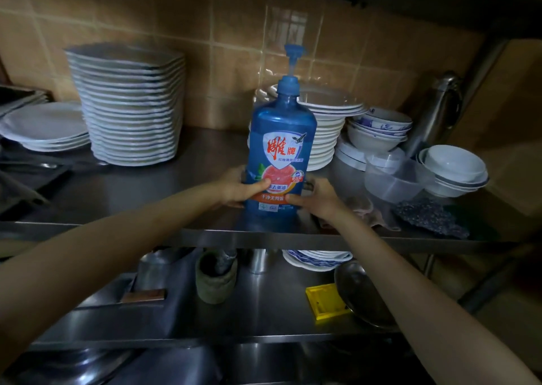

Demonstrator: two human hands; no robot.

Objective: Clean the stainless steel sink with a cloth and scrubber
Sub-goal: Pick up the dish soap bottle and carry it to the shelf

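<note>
I have both hands around the lower part of the dish soap bottle [280, 156], which stands upright near the front edge of the steel shelf [123, 191] above the sink. My left hand [237, 188] wraps its left side with the thumb pressed across the orange band of the label, and my right hand [318, 198] cups the right side, fingers curled against the plastic. To do this well, I judge I should keep the bottle vertical and bear its weight low, because the tall pump head [294, 55] makes it top-heavy and the stack of plates [325, 132] sits just behind it; tipping it back could knock them. Lifting straight, then drawing it toward me over the shelf lip, seems safest before bringing it down to the sink [176, 364], whose dim steel basin lies below at the bottom of the view. The bottle is translucent blue with a matching blue cap and pump, a shield-shaped label with red characters and a grapefruit slice. A crumpled cloth [363, 208] lies on the shelf just beside my right wrist, with a dark scrubber [431, 216] farther right.
</note>
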